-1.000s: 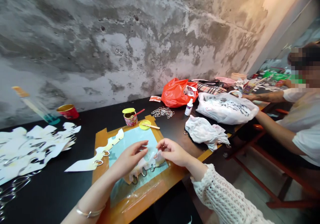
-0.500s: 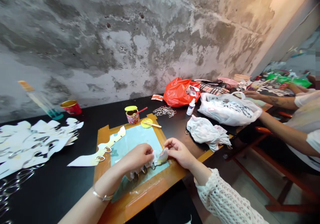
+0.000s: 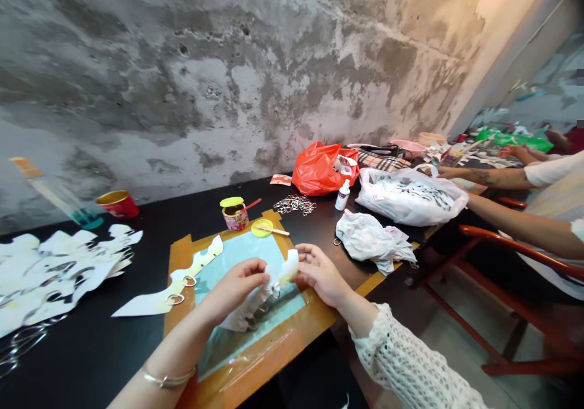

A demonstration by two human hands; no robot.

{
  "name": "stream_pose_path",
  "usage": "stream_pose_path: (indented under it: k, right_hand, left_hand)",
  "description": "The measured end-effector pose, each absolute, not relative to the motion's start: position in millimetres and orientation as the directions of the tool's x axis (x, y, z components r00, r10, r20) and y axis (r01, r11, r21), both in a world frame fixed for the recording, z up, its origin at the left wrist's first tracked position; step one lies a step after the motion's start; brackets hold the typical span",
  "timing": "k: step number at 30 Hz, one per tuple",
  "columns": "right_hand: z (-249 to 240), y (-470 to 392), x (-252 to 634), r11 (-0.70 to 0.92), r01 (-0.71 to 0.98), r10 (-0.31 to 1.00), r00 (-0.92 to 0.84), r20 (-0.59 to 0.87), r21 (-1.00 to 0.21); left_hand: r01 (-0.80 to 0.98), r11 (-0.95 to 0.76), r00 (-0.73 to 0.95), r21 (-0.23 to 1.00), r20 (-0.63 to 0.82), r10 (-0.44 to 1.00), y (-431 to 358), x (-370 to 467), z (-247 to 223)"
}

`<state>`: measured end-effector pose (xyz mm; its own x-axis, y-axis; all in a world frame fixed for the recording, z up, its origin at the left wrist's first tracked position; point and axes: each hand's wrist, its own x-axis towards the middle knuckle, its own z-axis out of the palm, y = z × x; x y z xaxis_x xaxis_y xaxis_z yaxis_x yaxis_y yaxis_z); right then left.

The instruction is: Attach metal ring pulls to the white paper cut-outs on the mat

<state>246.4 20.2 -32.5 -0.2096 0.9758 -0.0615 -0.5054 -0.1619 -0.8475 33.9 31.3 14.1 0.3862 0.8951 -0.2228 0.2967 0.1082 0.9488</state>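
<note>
Between both hands is a white cut-out strip (image 3: 289, 265) with metal rings along its lower edge, raised over a pale blue sheet (image 3: 241, 249) framed in brown tape. My left hand (image 3: 239, 287) is closed, pinching the strip near its middle. The fingers of my right hand (image 3: 323, 276) pinch its right end, which curls upward. Part of the strip hides behind my left hand. A second white strip (image 3: 145, 303) with two metal rings lies across the sheet's left border. Behind the sheet stand an open tub (image 3: 235, 218) with a red stick and a yellow lid (image 3: 261, 228) with a wooden stick on it.
White cut strips (image 3: 59, 269) pile up at left, near a red cup (image 3: 117, 204). Loose metal rings (image 3: 294, 204), a small white bottle (image 3: 342, 196), a red bag (image 3: 319, 168), a crumpled cloth (image 3: 371, 238) and a white bag (image 3: 410, 197) sit rightward. Another person's arms reach in at right.
The strip's right end has risen and tilted more upright in my right hand. Both hands still hold the strip. The whole view has shifted slightly.
</note>
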Motion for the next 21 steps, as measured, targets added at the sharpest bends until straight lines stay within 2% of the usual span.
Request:
stream_pose_path:
  k: [3,6,8,9,10,12,16,21]
  right_hand:
    - [-24.6,25.6,239.8,-0.158,-0.54,0.974,-0.224,-0.04,-0.827]
    - [-23.3,36.5,238.1,-0.149,-0.458,0.968,-0.247,-0.036,-0.876]
    - [-26.1,50.4,243.2,-0.066,-0.214,0.98,-0.197,-0.023,-0.975]
    - [-27.8,59.6,247.8,-0.006,-0.028,0.989,-0.15,-0.002,-1.0]
    - [-29.1,70.3,253.7,0.056,0.192,0.995,-0.088,0.04,-0.98]
    - [-30.0,94.4,267.1,0.097,0.384,0.995,-0.008,0.101,-0.918]
    - [-25.3,141.5,286.1,0.094,0.609,0.978,0.092,0.188,-0.788]
    - [-23.0,177.4,283.2,0.023,0.792,0.971,0.128,0.202,-0.61]
  left_hand:
    - [0.244,0.145,0.327,0.959,-0.223,0.918,34.3,29.1,15.8]
    - [0.204,0.183,0.298,0.962,-0.239,0.924,34.7,21.8,16.9]
    - [0.122,0.261,0.273,0.958,-0.286,0.919,34.6,14.0,16.8]
    - [0.064,0.319,0.263,0.946,-0.324,0.909,35.0,9.2,16.1]
    - [0.01,0.352,0.251,0.936,-0.343,0.905,35.8,4.1,14.7]
    - [-0.084,0.403,0.24,0.912,-0.374,0.896,38.5,-6.2,10.2]
    - [-0.194,0.46,0.095,0.867,-0.45,0.888,44.0,-19.6,-0.4]
    - [-0.25,0.45,0.057,0.857,-0.451,0.891,41.2,-22.0,-1.9]
